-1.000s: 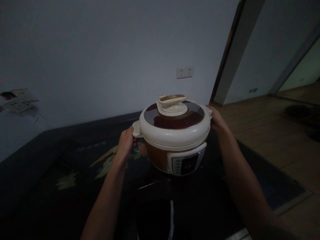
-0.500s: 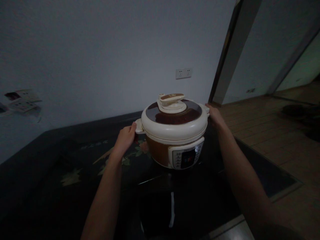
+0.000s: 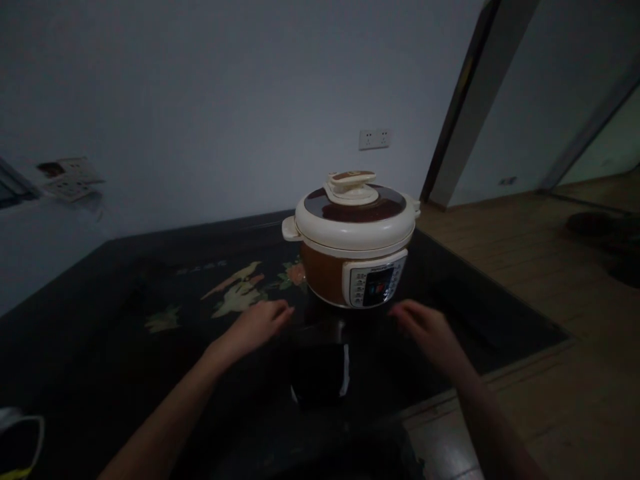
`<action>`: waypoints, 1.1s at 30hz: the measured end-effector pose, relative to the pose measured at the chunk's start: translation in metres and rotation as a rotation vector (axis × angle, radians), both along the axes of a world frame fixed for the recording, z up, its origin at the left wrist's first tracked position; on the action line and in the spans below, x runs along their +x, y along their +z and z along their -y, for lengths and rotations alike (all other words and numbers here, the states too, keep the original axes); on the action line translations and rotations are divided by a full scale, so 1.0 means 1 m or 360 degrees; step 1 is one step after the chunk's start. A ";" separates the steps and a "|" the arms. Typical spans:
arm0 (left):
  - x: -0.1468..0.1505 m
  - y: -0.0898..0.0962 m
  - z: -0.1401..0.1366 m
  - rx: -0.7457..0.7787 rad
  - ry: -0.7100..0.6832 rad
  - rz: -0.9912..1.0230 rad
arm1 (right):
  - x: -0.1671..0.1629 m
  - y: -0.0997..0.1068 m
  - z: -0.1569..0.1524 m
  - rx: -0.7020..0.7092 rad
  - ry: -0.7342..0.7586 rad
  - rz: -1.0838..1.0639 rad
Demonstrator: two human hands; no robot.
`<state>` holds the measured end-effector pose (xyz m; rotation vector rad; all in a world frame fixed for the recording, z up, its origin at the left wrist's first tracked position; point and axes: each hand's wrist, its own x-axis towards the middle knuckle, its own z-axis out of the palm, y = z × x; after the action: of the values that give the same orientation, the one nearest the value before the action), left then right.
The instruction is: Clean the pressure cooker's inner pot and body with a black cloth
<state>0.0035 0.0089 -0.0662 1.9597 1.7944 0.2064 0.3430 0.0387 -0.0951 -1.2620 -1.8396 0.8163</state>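
Observation:
An electric pressure cooker [image 3: 323,273] stands upright on a glossy black table [image 3: 150,287]. Its body is brown, with a cream rim and side handles, and a display panel [image 3: 376,283] faces me at the front. The lid [image 3: 350,230] is on, topped by a cream-and-brown grip. My left hand [image 3: 260,327] hovers in front of the cooker, to its left, fingers curled in with nothing visible in them. On the other side, just below the panel's right edge, my right hand [image 3: 425,327] is also curled and holds nothing I can see. Neither hand touches the cooker.
A double wall socket [image 3: 374,139] sits on the wall behind the cooker. Flower and bird pictures [image 3: 237,293] decorate the tabletop. Papers [image 3: 73,180] hang on the wall at left. A white and yellow item [image 3: 23,427] shows at lower left. Tiled floor [image 3: 545,267] lies to the right.
Both hands have let go of the cooker's side handles and drawn back toward me, closing in front of it. The cooker stays on the table; the view has shifted slightly.

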 end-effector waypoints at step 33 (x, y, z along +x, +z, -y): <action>0.167 -0.062 -0.019 0.0387 -0.0545 -0.0133 | 0.038 -0.079 -0.004 0.0084 -0.0598 0.0313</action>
<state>0.1706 0.0281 -0.1284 2.4433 1.5069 0.2404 0.3814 0.0428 -0.1737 -1.6354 -1.6824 0.4493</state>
